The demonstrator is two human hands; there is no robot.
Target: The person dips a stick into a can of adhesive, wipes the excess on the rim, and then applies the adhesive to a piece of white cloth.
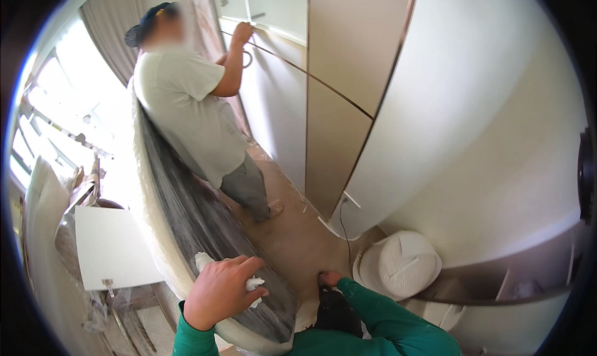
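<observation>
My left hand (pixel 225 289) is closed around a crumpled white wad (pixel 255 285), paper or cloth, which pokes out on both sides of the fingers. That hand is over the near end of a long dark panel (pixel 199 200) with a pale edge wrapped in clear plastic. Lower in the middle, my right hand (pixel 330 277) hangs close to my dark trouser leg (pixel 337 311). Its fingers are mostly hidden, so I cannot tell whether it holds anything. Both arms wear green sleeves.
A co-worker (pixel 186 95) in a pale shirt stands beyond the panel, hands at a tall cabinet (pixel 273 107). Round white objects (pixel 401 263) lie at the right, near a black cable (pixel 346 231). A white board (pixel 112 247) and wrapped items stand at left.
</observation>
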